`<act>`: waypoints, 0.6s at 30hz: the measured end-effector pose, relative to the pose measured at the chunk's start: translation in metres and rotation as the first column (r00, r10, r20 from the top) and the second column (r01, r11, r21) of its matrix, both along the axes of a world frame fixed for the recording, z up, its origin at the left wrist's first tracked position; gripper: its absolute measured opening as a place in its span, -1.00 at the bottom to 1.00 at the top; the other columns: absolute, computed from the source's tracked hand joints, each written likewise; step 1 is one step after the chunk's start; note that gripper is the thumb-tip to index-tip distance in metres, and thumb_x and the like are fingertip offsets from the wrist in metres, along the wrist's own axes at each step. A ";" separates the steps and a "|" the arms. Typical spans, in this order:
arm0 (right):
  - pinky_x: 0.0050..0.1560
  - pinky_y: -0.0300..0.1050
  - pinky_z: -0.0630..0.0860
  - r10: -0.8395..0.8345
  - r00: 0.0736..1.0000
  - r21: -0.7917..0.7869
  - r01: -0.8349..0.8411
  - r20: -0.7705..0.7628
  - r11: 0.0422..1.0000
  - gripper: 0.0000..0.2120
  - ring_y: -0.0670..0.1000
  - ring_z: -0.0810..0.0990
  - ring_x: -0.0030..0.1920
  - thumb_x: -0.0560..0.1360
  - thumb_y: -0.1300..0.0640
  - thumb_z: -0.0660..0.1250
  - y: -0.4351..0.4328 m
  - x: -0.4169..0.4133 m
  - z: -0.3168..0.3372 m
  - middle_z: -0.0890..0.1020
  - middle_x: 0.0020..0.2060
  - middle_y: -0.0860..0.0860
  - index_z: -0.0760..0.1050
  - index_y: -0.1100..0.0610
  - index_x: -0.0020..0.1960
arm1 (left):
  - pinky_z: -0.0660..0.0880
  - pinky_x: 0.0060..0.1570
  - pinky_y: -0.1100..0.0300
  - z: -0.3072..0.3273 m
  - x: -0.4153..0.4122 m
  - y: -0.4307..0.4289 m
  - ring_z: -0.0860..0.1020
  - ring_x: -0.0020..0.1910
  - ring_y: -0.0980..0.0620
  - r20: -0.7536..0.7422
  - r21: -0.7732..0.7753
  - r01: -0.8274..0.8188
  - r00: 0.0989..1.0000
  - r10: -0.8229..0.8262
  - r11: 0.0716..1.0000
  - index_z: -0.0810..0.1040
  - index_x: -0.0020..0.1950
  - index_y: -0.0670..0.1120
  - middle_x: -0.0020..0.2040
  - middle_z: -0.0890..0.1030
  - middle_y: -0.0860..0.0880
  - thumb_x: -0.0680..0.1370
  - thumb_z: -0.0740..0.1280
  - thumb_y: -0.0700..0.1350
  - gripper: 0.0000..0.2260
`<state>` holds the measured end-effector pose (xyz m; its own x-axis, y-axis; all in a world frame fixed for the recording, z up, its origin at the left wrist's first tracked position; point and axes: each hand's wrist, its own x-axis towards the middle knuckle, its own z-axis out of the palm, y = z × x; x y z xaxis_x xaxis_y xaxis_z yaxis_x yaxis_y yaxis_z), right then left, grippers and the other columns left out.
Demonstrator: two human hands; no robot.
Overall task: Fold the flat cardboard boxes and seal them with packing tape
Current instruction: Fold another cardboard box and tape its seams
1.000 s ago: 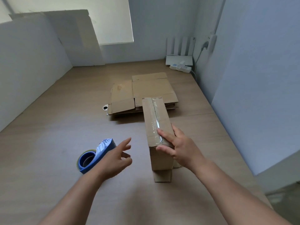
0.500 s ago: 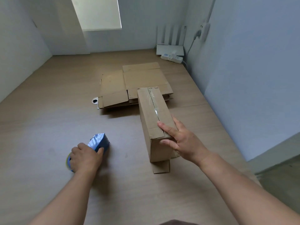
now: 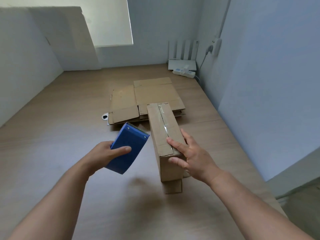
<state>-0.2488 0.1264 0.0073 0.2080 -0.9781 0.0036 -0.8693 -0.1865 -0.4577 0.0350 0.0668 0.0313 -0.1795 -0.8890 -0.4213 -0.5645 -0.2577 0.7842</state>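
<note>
- Left hand: grips a blue tape dispenser, thumb laid across its upper face, the other fingers hidden beneath it.
- Dispenser: held above the table, toothed edge pointing away from the fingers, just left of the box.
- Right hand: fingers spread and nearly straight, resting on the near end of the box; forefinger on the taped top seam, thumb on the end face.
- Box: folded, standing on the table, clear tape running from under the forefinger to the far end.
- Flat boxes: stacked beyond the fingertips, touching the box's far end.
</note>
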 end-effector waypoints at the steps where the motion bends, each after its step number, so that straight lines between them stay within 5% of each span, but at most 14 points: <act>1: 0.41 -0.03 0.27 0.000 1.000 -0.002 0.000 -0.030 1.000 -0.40 -0.01 0.01 0.53 0.51 -0.21 0.24 0.001 0.001 0.002 -0.15 0.55 -0.04 0.05 -0.33 0.47 | 0.46 -0.12 0.14 0.014 -0.004 0.002 0.64 -0.11 -0.05 -0.045 -0.020 0.072 0.996 -0.073 0.997 0.63 -0.03 -0.02 -0.11 0.69 -0.05 0.06 0.46 0.41 -0.32; 8: 0.48 -0.10 -0.04 0.040 0.998 -0.030 -0.041 -0.046 0.999 -0.34 -0.02 -0.05 0.52 0.50 -0.24 0.23 -0.001 0.005 0.017 -0.14 0.55 -0.02 0.04 -0.20 0.52 | 0.43 -0.16 0.25 0.063 -0.025 0.018 0.63 -0.14 0.04 -0.097 -0.076 0.317 0.941 -0.323 0.945 0.65 -0.10 -0.03 -0.12 0.68 -0.01 -0.05 0.47 0.44 -0.28; 10: 0.49 -0.12 -0.03 0.028 0.996 -0.064 -0.023 0.082 0.998 -0.31 -0.06 -0.02 0.52 0.46 -0.28 0.14 -0.002 0.006 0.022 -0.04 0.55 -0.03 0.04 -0.13 0.53 | 0.42 -0.19 0.27 0.066 -0.029 0.020 0.63 -0.17 0.08 -0.078 -0.064 0.332 0.939 -0.336 0.941 0.64 -0.11 -0.01 -0.14 0.68 0.02 -0.10 0.45 0.48 -0.24; 13: 0.41 -0.25 0.16 -0.030 0.898 -0.189 0.124 0.439 0.974 -0.35 -0.16 0.23 0.42 0.42 -0.18 0.01 0.001 0.007 0.032 0.31 0.44 -0.05 0.31 0.03 0.45 | 0.42 -0.23 0.32 0.070 -0.032 0.023 0.62 -0.19 0.10 -0.048 -0.042 0.339 0.939 -0.341 0.940 0.62 -0.10 0.01 -0.17 0.68 0.07 -0.07 0.47 0.40 -0.31; 15: 0.26 -0.33 0.34 -0.056 0.753 -0.137 0.192 0.656 0.972 -0.44 -0.22 0.42 0.26 0.46 -0.19 0.07 0.003 0.011 0.044 0.50 0.25 -0.10 0.43 0.04 0.35 | 0.41 -0.24 0.33 0.072 -0.032 0.024 0.62 -0.20 0.11 -0.036 -0.026 0.338 0.940 -0.339 0.941 0.61 -0.10 0.02 -0.18 0.68 0.08 -0.03 0.45 0.36 -0.37; 18: 0.00 -0.27 0.50 -0.107 0.645 0.004 0.158 0.756 0.987 -0.68 -0.18 0.57 -0.02 0.52 -0.09 0.29 0.002 0.021 0.058 0.62 -0.04 -0.08 0.55 0.08 0.18 | 0.40 -0.22 0.31 0.074 -0.034 0.025 0.62 -0.19 0.09 -0.017 -0.020 0.343 0.939 -0.344 0.939 0.61 -0.10 0.02 -0.19 0.68 0.09 -0.06 0.45 0.39 -0.33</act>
